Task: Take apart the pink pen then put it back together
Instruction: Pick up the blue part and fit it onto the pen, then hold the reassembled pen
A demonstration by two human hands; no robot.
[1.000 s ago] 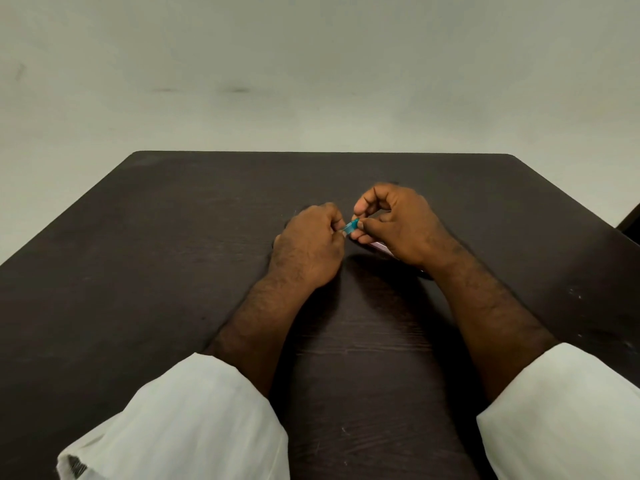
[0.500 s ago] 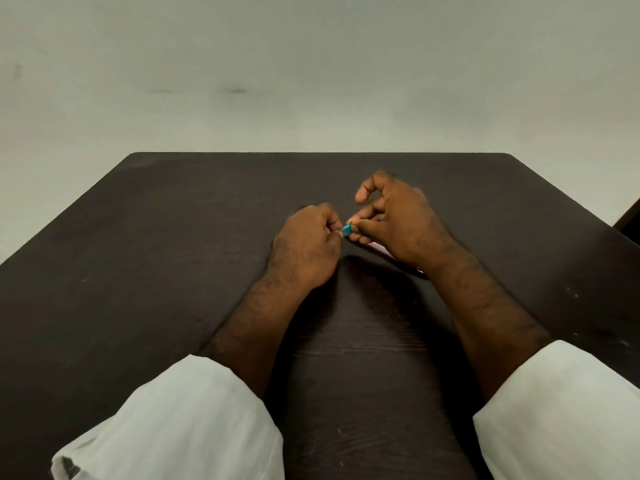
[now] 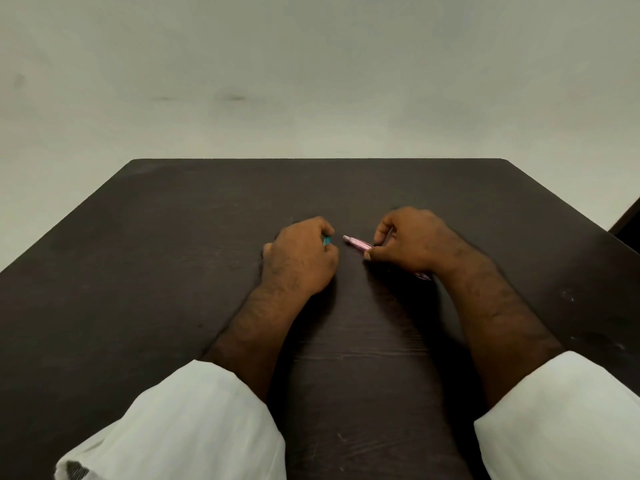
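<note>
My right hand [image 3: 412, 244] grips the pink pen barrel [image 3: 358, 243], whose open front end points left toward my other hand; its rear end pokes out below my wrist. My left hand [image 3: 299, 258] is closed around a small teal pen part [image 3: 327, 241], only the tip of which shows between my fingers. A gap of bare table separates the teal part from the barrel. Both hands rest on the dark wooden table [image 3: 173, 271].
The table's far edge runs below a pale wall. A dark object [image 3: 628, 220] shows at the right edge beyond the table corner. My white sleeves cover both forearms near the bottom of the view.
The hands were together with the teal part joined to the pen. They have now pulled apart, the teal part staying in my left hand and the pink barrel in my right.
</note>
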